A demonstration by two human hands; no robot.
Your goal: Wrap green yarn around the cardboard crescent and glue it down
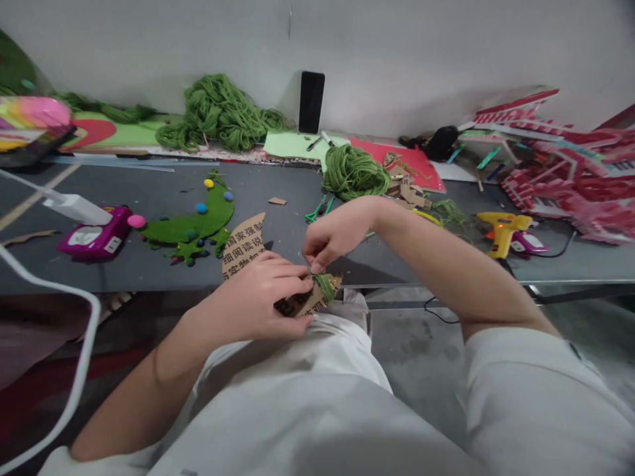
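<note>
My left hand [265, 294] grips a curved, crescent-like piece of printed cardboard [244, 246] at the table's front edge. Thumb and fingers clasp it near one end. Green yarn [326, 287] is wrapped round that tip of the cardboard. Just above the wrapped part, my right hand [333, 237] is pinched closed, its fingertips by the yarn. What lies between those fingertips is too small to make out. A green felt crescent [191, 221] with coloured pompoms lies on the table to the left of the cardboard.
A green yarn bundle [354, 172] lies beyond my right hand; a larger yarn heap [218, 109] is by the wall. A phone [311, 102] leans upright there. A yellow glue gun [503, 231] sits right, a purple device [96, 235] left. Pink-red craft pieces [560, 165] pile up far right.
</note>
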